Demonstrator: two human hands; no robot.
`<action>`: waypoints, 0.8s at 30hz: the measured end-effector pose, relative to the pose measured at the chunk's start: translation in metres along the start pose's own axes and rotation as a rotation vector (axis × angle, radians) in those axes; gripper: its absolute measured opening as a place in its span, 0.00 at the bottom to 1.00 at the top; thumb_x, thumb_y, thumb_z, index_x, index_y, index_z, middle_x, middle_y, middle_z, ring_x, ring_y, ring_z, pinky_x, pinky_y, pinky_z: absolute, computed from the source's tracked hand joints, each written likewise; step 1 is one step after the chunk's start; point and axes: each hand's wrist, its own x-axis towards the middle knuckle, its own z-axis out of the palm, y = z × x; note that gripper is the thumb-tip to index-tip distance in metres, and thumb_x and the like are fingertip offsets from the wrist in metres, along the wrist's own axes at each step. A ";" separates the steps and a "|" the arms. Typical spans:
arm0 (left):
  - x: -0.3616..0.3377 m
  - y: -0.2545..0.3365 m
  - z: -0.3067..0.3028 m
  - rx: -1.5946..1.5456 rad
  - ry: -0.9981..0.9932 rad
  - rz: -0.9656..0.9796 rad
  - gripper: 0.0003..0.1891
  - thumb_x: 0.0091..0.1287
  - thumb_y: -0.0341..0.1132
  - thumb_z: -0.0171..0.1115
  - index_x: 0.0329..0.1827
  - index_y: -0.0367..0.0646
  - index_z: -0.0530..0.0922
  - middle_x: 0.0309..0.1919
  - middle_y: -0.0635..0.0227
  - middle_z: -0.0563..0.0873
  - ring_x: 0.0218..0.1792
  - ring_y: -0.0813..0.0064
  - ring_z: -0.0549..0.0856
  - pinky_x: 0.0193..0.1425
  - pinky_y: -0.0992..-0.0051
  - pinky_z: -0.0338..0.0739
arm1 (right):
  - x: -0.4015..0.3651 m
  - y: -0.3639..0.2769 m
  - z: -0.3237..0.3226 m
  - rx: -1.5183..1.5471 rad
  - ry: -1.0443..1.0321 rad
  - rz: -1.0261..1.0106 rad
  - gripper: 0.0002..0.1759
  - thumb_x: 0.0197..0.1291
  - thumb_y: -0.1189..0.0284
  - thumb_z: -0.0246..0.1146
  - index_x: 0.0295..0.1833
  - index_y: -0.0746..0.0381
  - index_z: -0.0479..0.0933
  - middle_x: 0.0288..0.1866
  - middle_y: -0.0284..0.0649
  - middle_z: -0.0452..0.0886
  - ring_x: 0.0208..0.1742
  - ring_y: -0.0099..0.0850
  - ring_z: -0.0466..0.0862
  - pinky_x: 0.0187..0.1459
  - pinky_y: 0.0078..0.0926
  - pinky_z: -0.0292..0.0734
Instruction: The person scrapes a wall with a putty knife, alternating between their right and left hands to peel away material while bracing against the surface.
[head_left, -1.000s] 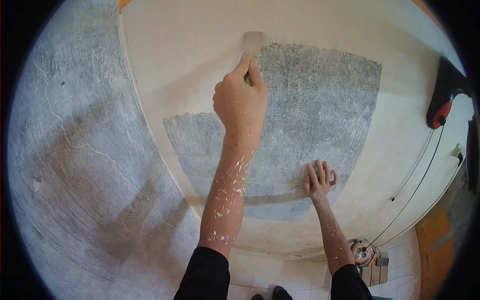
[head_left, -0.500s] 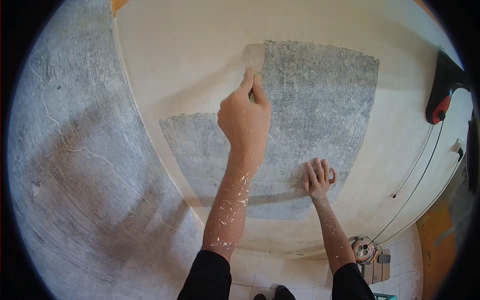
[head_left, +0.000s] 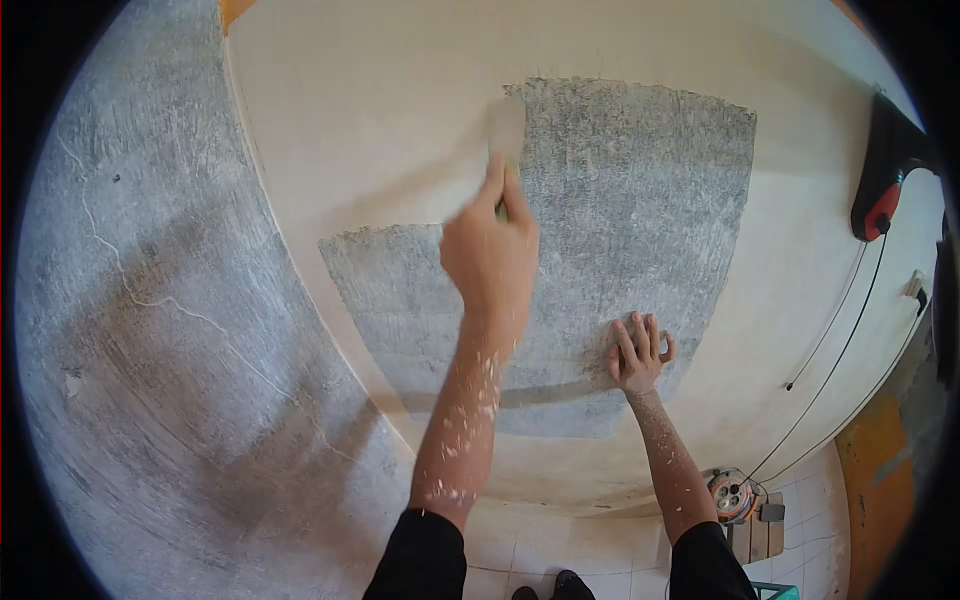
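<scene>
My left hand [head_left: 490, 245] is closed around the handle of a scraper [head_left: 508, 125], its flat blade pointing up and lying against the wall. The blade is at the upper left border of a rough grey patch [head_left: 635, 200], where cream paint [head_left: 390, 130] meets the bared surface. Most of the handle is hidden by my fingers. Pale flakes cling to my left forearm. Lower right, my right hand [head_left: 640, 355] rests with spread fingers on the grey patch and holds nothing.
A scraped grey wall [head_left: 150, 330] with a pale crack adjoins at the left. A black and red device [head_left: 885, 180] is at the right, with cables hanging below. A cable reel [head_left: 730, 495] stands on a wooden stool [head_left: 757, 540] over the tiled floor.
My left hand and the scraper have come slightly down the wall. A bit more grey shows above the blade at the patch's upper left corner. My right hand stays put.
</scene>
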 end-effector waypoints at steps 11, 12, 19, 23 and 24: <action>-0.019 -0.022 0.001 -0.160 0.013 0.006 0.17 0.73 0.41 0.57 0.58 0.41 0.83 0.44 0.50 0.88 0.48 0.58 0.88 0.50 0.69 0.81 | 0.003 0.000 -0.002 0.011 -0.009 0.023 0.24 0.64 0.61 0.54 0.65 0.47 0.79 0.71 0.37 0.74 0.75 0.38 0.68 0.76 0.48 0.39; -0.011 -0.017 0.005 -0.159 0.037 0.020 0.17 0.73 0.41 0.57 0.58 0.41 0.83 0.44 0.50 0.88 0.48 0.58 0.88 0.50 0.69 0.81 | 0.003 -0.002 -0.003 0.016 -0.013 0.017 0.24 0.64 0.62 0.54 0.65 0.49 0.78 0.71 0.39 0.73 0.75 0.39 0.67 0.75 0.48 0.39; 0.024 0.013 -0.012 -0.141 0.001 -0.059 0.17 0.74 0.40 0.56 0.58 0.41 0.83 0.40 0.51 0.89 0.45 0.61 0.90 0.48 0.70 0.81 | 0.000 0.002 0.000 0.015 -0.016 0.008 0.24 0.65 0.61 0.53 0.65 0.49 0.78 0.72 0.38 0.73 0.75 0.39 0.67 0.75 0.48 0.39; -0.051 -0.036 -0.001 -0.147 -0.035 -0.080 0.17 0.74 0.40 0.57 0.58 0.41 0.83 0.40 0.51 0.89 0.42 0.63 0.90 0.47 0.72 0.80 | -0.004 0.000 -0.001 0.000 -0.030 0.023 0.24 0.64 0.59 0.53 0.65 0.46 0.78 0.71 0.35 0.74 0.74 0.37 0.68 0.76 0.47 0.38; -0.055 -0.037 -0.002 -0.158 -0.039 -0.098 0.17 0.74 0.40 0.58 0.58 0.41 0.83 0.41 0.50 0.89 0.42 0.64 0.90 0.47 0.72 0.80 | -0.003 0.001 -0.001 -0.017 -0.035 0.025 0.24 0.64 0.58 0.53 0.65 0.45 0.78 0.71 0.34 0.74 0.74 0.35 0.69 0.77 0.46 0.37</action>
